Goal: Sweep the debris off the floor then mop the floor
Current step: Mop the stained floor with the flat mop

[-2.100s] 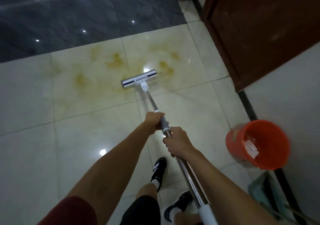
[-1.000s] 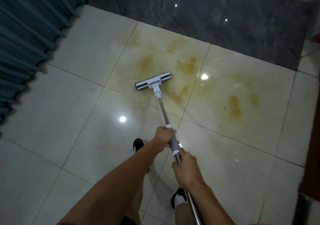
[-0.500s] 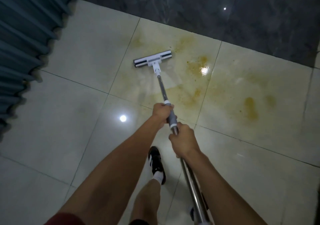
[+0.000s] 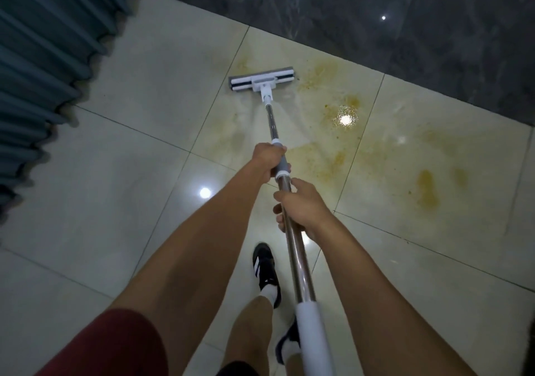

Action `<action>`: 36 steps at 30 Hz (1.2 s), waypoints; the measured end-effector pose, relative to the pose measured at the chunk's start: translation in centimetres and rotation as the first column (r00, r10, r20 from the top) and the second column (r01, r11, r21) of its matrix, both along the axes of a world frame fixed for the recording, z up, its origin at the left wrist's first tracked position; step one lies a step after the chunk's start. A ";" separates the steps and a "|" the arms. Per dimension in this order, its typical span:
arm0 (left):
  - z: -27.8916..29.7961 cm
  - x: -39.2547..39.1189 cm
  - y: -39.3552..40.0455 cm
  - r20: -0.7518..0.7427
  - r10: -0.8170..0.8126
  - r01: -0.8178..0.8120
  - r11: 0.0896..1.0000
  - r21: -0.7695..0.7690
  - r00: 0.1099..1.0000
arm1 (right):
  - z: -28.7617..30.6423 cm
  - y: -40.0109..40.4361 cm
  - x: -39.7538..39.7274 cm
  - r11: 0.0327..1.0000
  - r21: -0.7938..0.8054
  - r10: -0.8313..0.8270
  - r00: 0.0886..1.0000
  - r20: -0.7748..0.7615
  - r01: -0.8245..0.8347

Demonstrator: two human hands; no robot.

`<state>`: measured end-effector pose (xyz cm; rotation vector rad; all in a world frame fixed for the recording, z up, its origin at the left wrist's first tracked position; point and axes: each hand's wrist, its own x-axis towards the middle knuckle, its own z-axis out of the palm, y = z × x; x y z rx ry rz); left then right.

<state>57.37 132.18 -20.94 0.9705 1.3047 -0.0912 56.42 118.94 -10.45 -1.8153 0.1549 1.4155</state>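
Note:
A flat mop with a white and grey head (image 4: 262, 81) lies on the pale tiled floor (image 4: 121, 179), its metal pole (image 4: 298, 265) running back toward me. My left hand (image 4: 267, 160) grips the grey sleeve on the pole. Just behind it my right hand (image 4: 302, 207) grips the bare metal. Yellowish-brown stains (image 4: 427, 189) spread over the tiles to the right of the mop head, with gritty specks around a light reflection (image 4: 346, 118). A wet streak trails behind the mop head.
A pleated blue-grey curtain (image 4: 43, 57) hangs along the left side. Dark marble flooring (image 4: 376, 28) borders the pale tiles at the top. My feet in black and white shoes (image 4: 266, 271) stand under the pole.
The mop head has slid forward and left across the stained tile, leaving a wet streak. Earlier the view swung left, away from an orange bucket and a brown door.

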 end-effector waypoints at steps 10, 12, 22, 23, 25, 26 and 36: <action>0.2 -4.7 -8.8 -0.094 -0.034 0.037 0.999 0.028 0.995 | 3.5 -11.7 -9.0 0.990 -0.112 0.106 0.984 0.144 -0.090; 0.2 -5.6 -11.2 -0.097 -0.039 0.041 0.999 0.026 0.995 | 3.9 -14.0 -9.9 0.978 -0.121 0.199 0.937 0.285 -0.171; 0.6 -9.2 -13.9 -0.120 -0.017 0.021 0.999 0.037 0.993 | 5.1 -17.1 -12.0 0.925 -0.188 0.376 0.858 0.350 -0.329; 0.6 -9.2 -13.5 -0.116 -0.018 0.023 0.999 0.036 0.993 | 4.9 -16.5 -12.0 0.924 -0.194 0.378 0.855 0.355 -0.328; 0.4 -8.9 -12.6 -0.107 -0.025 0.028 0.999 0.030 0.994 | 4.6 -15.5 -11.7 0.924 -0.206 0.378 0.853 0.361 -0.322; 0.3 -8.7 -12.1 -0.102 -0.024 0.026 0.999 0.023 0.995 | 4.4 -15.1 -11.5 0.924 -0.211 0.378 0.851 0.364 -0.319; -0.5 -4.4 -2.3 -0.033 0.010 -0.008 0.999 0.046 0.999 | 2.4 -4.3 -7.2 0.925 -0.223 0.371 0.854 0.363 -0.307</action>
